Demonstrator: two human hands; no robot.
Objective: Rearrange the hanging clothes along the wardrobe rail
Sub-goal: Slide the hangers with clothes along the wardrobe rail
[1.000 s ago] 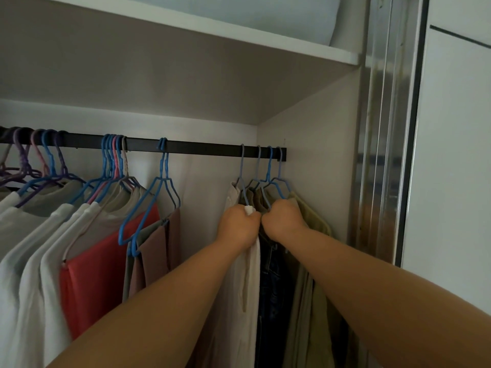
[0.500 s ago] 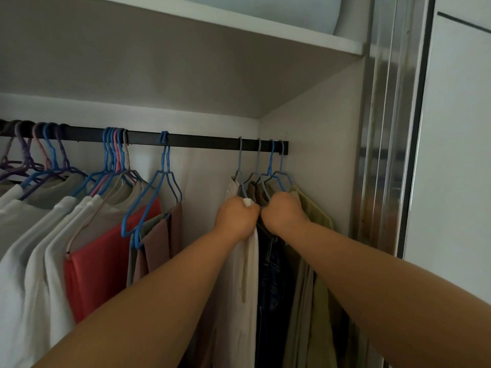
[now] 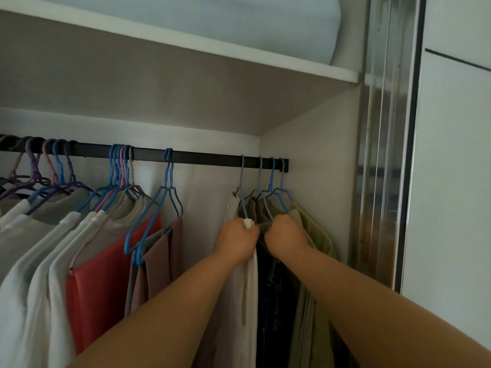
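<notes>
Rail: black wardrobe rail (image 3: 207, 157) runs under a shelf (image 3: 239, 51), its end at the right side wall (image 3: 313, 160).
Right-end group: four hangers close together by the rail's end, carrying a cream garment (image 3: 247, 288), a dark garment (image 3: 271, 282) and an olive garment (image 3: 318, 235).
Left hand: the left hand (image 3: 236, 239) is clenched around the top of the cream garment, at the lower end of its blue hanger (image 3: 242, 187).
Right hand: the right hand (image 3: 285, 235) is fisted on the clothes just right of it, knuckles nearly touching the left; exactly which garment it grips cannot be told.
Middle: a lone blue hanger pair (image 3: 159, 205) holds mauve trousers (image 3: 156, 264), well apart from the right-end group.
Left side: red garment (image 3: 103, 282) and pale shirts (image 3: 37, 261) on blue, pink and purple hangers.
Shelf top: a pale blue folded item (image 3: 239, 19).
</notes>
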